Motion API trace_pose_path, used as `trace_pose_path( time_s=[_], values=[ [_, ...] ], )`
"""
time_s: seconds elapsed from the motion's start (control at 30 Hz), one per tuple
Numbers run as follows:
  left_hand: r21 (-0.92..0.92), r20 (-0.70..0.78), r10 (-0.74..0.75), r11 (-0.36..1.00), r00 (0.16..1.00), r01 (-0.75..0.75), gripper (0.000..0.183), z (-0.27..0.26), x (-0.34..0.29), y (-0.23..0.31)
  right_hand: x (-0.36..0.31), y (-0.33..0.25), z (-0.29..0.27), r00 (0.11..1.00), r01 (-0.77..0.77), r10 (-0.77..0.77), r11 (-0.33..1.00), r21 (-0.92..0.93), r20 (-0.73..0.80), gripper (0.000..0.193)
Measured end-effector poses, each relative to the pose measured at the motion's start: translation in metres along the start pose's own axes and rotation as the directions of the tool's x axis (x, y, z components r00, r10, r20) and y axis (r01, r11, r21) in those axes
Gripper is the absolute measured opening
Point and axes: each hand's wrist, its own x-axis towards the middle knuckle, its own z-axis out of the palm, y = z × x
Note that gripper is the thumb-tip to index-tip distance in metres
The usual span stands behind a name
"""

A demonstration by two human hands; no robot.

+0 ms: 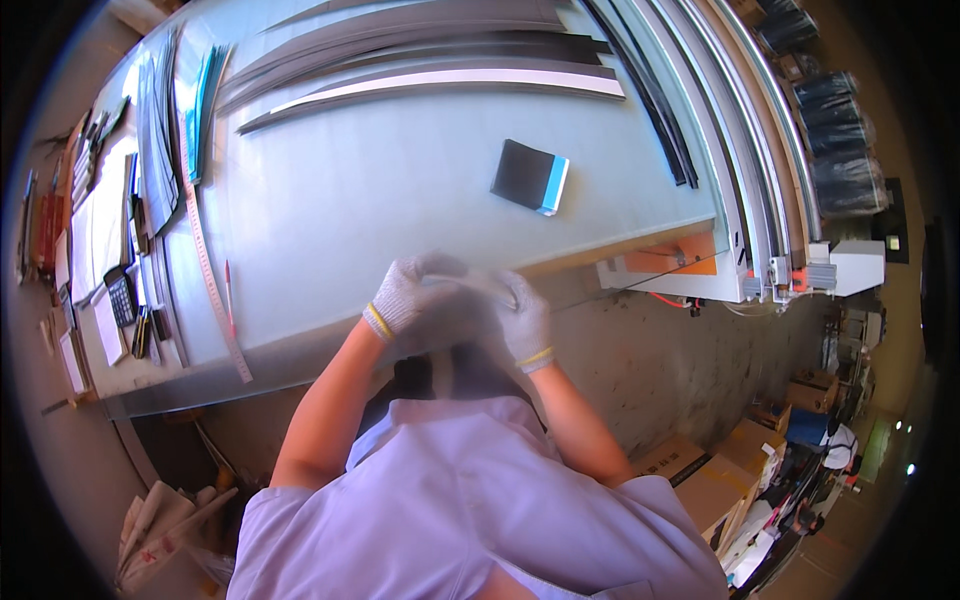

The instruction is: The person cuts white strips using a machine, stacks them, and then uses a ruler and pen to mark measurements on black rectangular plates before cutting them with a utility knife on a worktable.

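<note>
At the near edge of the worktable (340, 200), both my hands wear pale knit gloves with yellow-banded cuffs. My left hand (400, 296) and my right hand (526, 318) are raised close together, fingers bent inward. Between them spans a thin pale piece (482, 284), smeared by motion, and both hands seem closed on its ends. Its kind cannot be made out. Beyond my right hand, apart from it, lies a small dark square stack (525, 172) with a blue and white edge.
Long dark strips (430, 85) lie across the far table. Teal strips (203, 110), a measuring tape (203, 240), a red pen (229, 290) and a calculator (121, 297) are at left. A machine with metal rails (745, 130) borders the right; cardboard boxes (700, 480) stand below.
</note>
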Motion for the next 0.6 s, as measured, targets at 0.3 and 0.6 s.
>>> trace_pose_path(
  time_s=[0.3,0.6],
  values=[
    [0.011,-0.006,0.156,0.988,0.988,-0.156,0.025,-0.003,0.001,-0.027,0.013,0.0,0.005,0.995,0.057,-0.044,0.987,-0.148,0.092,0.029],
    [0.016,0.013,0.292,0.956,0.956,-0.292,0.039,-0.013,0.031,-0.062,0.022,0.05,0.017,0.972,0.227,-0.198,0.931,-0.287,0.127,0.03]
  ],
)
